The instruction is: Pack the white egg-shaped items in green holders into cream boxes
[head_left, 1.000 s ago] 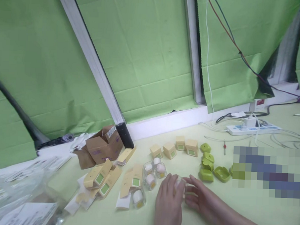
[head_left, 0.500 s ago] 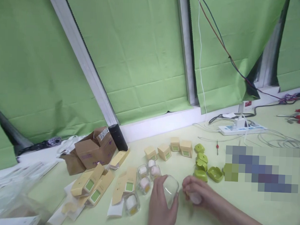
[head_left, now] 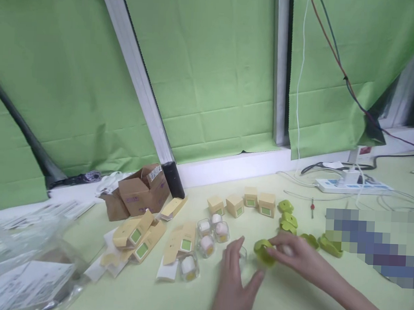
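Observation:
My left hand [head_left: 235,284] is low in the middle with thumb and fingers spread apart. Just beyond its fingers, a clear cup-like container [head_left: 243,257] is partly hidden by them. My right hand [head_left: 292,250] pinches a green plastic shell-like piece [head_left: 263,252] with an opening in it, held to the right of the container. A whitish rounded thing [head_left: 287,250] shows within the same hand, mostly covered. Left of my left hand stand several clear containers [head_left: 189,266] with white or pinkish contents and a yellow spot.
More green pieces [head_left: 285,206] lie behind and right of my right hand. Several small cream boxes [head_left: 266,205] stand further back. Opened cream cartons [head_left: 148,244], a brown cardboard box [head_left: 143,193] and plastic bags [head_left: 27,261] lie left. A power strip [head_left: 356,186] with cables lies back right.
The view has shifted. My left hand has loosened from the clear container, now lower and partly behind the fingers. My right hand has taken hold of a green piece and brought it near the container.

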The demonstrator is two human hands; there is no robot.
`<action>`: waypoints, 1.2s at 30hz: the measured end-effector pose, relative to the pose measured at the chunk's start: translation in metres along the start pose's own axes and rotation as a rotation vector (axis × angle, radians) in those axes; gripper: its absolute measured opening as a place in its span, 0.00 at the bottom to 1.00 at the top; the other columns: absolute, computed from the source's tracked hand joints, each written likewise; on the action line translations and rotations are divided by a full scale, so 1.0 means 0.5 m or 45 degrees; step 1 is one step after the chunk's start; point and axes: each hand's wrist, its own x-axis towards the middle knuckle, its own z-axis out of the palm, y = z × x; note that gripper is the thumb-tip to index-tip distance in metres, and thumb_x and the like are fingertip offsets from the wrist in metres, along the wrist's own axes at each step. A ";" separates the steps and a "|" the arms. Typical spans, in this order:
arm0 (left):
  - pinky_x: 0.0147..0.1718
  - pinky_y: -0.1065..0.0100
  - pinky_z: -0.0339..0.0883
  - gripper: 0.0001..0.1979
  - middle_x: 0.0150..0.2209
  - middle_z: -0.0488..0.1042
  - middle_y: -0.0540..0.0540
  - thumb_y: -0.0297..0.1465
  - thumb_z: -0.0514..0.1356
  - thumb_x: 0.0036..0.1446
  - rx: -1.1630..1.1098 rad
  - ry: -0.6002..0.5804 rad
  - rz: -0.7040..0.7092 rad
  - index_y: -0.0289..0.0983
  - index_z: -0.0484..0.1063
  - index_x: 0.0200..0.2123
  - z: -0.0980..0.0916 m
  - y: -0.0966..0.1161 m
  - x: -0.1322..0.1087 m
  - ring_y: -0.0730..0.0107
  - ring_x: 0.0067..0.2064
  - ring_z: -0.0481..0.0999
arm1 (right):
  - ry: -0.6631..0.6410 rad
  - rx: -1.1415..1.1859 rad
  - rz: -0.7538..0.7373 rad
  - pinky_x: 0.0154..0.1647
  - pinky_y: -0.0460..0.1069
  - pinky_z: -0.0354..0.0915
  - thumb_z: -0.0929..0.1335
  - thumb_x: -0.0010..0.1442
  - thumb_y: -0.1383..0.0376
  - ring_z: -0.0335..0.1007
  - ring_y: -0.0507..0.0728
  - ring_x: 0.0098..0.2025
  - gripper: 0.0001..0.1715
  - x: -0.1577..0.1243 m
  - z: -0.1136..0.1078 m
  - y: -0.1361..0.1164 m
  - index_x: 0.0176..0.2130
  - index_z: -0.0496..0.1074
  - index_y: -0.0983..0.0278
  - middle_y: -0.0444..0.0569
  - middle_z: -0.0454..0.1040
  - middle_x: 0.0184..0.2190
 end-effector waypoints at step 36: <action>0.50 0.57 0.64 0.20 0.43 0.77 0.39 0.40 0.69 0.40 -1.252 -0.086 -0.439 0.36 0.79 0.37 0.021 0.046 0.008 0.52 0.49 0.72 | 0.392 0.584 0.155 0.32 0.49 0.69 0.69 0.53 0.56 0.74 0.58 0.33 0.12 -0.032 0.048 -0.064 0.29 0.75 0.61 0.48 0.78 0.28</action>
